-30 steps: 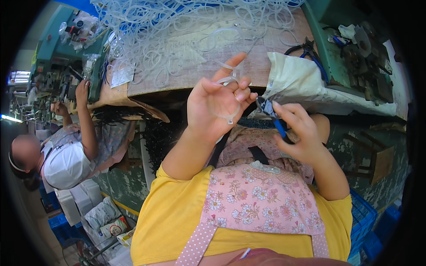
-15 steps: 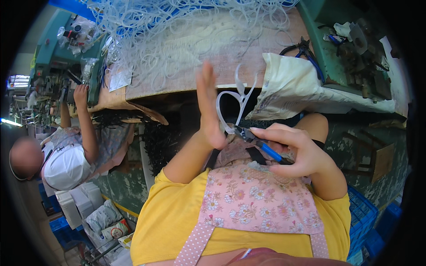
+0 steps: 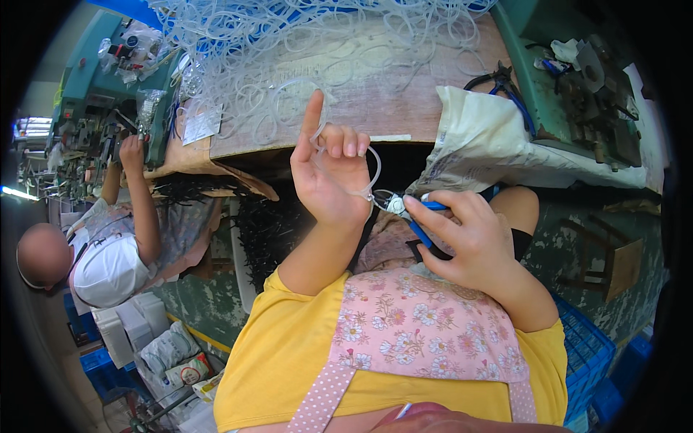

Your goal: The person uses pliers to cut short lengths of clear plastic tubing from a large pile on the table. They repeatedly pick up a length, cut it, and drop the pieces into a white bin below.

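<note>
Clear thin tubing [image 3: 377, 167] loops through my left hand [image 3: 330, 184], which is raised palm toward me. Its index finger points up while the other fingers curl over the tube. My right hand [image 3: 473, 242] grips blue-handled pliers [image 3: 420, 232], their handles spread apart. The pliers' head meets the tubing just beside the heel of my left hand. Whether the jaws pinch the tube is too small to tell.
A heap of clear tubing [image 3: 238, 43] covers the table's far side. A second pair of pliers [image 3: 505, 83] lies by a white sack [image 3: 469, 137]. Green machines [image 3: 592, 94] stand right and left. A co-worker [image 3: 115, 252] sits at left. Blue crates [image 3: 588, 346] stand behind at right.
My left hand has gone from stretched flat to curled fingers with the index up, and the tube now loops around it. The handles of the pliers have spread in my right hand.
</note>
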Available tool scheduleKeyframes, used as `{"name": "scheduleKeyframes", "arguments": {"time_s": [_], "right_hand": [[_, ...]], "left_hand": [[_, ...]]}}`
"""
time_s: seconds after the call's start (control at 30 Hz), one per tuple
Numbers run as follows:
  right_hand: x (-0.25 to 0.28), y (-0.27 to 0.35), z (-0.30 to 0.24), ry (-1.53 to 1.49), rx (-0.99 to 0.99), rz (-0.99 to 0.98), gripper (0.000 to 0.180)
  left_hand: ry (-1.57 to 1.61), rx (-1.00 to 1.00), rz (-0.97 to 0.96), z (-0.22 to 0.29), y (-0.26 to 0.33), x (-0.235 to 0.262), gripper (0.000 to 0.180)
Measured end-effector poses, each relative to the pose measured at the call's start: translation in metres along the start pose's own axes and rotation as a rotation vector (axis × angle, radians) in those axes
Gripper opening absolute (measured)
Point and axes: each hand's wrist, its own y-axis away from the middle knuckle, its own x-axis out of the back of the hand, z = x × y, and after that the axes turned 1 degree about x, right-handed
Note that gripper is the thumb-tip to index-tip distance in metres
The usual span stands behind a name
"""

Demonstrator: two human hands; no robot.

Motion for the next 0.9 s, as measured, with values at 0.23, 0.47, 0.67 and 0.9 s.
{"name": "scheduleKeyframes", "arguments": {"time_s": [0.23,0.47,0.67,0.9], "right_hand": [[-0.001,0.004,-0.003,0.052,0.026,-0.047,0.067],[-0.005,0.007,-0.004,0.055,0.024,-0.062,0.071],[-0.005,0.005,0.008,0.214,0.152,-0.027,0.065],[0.004,-0.001,0.031,0.159,0.286,-0.055,0.064]], "left_hand": [[-0.012,-0.074,0.009,0.001,0.004,-0.003,0.052],[-0.063,-0.063,-0.033,0.004,0.005,-0.009,0.051],[-0.064,0.198,-0.045,0.008,0.000,-0.012,0.052],[0.026,0.578,-0.112,0.005,-0.011,-0.011,0.052]]}}
